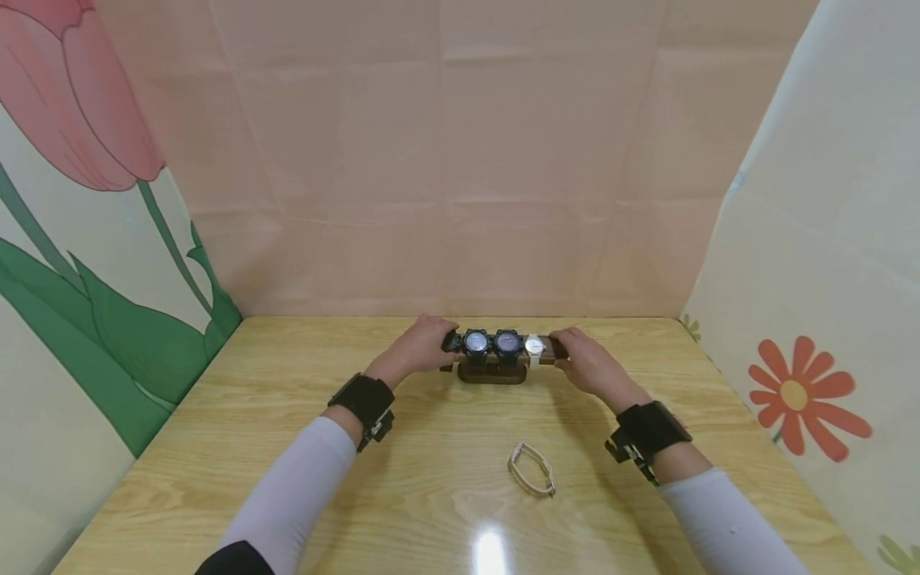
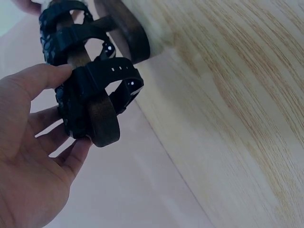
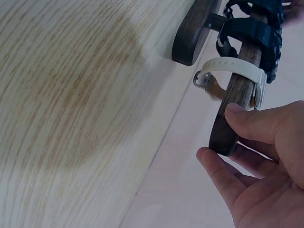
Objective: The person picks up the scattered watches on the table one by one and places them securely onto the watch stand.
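Observation:
A dark wooden watch stand [image 1: 492, 374] stands near the back of the table, its crossbar carrying three black watches [image 1: 507, 343] and a white-strapped watch [image 1: 534, 346]. My left hand [image 1: 424, 342] grips the bar's left end around the outermost black watch [image 2: 76, 104], thumb on top and fingers against the dial side. At the other end, my right hand [image 1: 591, 363] pinches the bare tip of the bar [image 3: 225, 123] between thumb and fingers, just beyond the white watch. A cream-strapped watch [image 1: 532, 469] lies on the table nearer to me, its strap forming a loop.
The wood-grain table [image 1: 287, 479] meets a plain pinkish backdrop [image 1: 446, 160] just behind the stand. Flower-printed sheets [image 1: 826, 239] hang along both sides. A bright light reflection shows at the table's front.

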Demonstrator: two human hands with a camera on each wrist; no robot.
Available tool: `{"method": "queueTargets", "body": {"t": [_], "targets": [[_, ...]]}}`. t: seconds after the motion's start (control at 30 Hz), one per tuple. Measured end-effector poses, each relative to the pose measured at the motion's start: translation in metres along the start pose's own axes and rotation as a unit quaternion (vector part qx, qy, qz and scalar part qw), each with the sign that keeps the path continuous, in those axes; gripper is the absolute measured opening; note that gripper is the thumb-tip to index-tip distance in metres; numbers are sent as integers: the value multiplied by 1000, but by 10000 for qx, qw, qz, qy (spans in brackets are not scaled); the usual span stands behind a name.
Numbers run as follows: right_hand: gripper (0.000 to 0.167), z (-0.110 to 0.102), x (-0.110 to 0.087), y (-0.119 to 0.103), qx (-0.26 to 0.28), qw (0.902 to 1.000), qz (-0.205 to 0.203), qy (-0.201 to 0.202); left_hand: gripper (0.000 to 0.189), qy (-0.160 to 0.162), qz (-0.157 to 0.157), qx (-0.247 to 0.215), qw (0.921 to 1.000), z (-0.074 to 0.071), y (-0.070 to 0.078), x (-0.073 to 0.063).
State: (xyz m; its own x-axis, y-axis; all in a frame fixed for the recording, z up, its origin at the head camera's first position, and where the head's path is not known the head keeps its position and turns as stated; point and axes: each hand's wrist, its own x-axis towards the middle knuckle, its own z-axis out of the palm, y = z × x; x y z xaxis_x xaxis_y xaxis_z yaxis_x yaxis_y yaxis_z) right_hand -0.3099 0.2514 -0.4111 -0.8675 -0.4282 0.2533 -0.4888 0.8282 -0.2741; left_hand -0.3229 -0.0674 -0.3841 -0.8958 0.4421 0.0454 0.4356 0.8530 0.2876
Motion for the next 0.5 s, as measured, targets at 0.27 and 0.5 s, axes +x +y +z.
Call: {"method": "queueTargets", "body": {"t": [0.27, 0.5], "targets": [[44, 1, 0, 1, 13, 10000, 14, -27, 64, -1, -28, -24, 10000, 0, 0, -1], [44, 1, 0, 1, 43, 10000, 28, 10, 66, 2, -34, 14, 10000, 1, 0, -2]]}}
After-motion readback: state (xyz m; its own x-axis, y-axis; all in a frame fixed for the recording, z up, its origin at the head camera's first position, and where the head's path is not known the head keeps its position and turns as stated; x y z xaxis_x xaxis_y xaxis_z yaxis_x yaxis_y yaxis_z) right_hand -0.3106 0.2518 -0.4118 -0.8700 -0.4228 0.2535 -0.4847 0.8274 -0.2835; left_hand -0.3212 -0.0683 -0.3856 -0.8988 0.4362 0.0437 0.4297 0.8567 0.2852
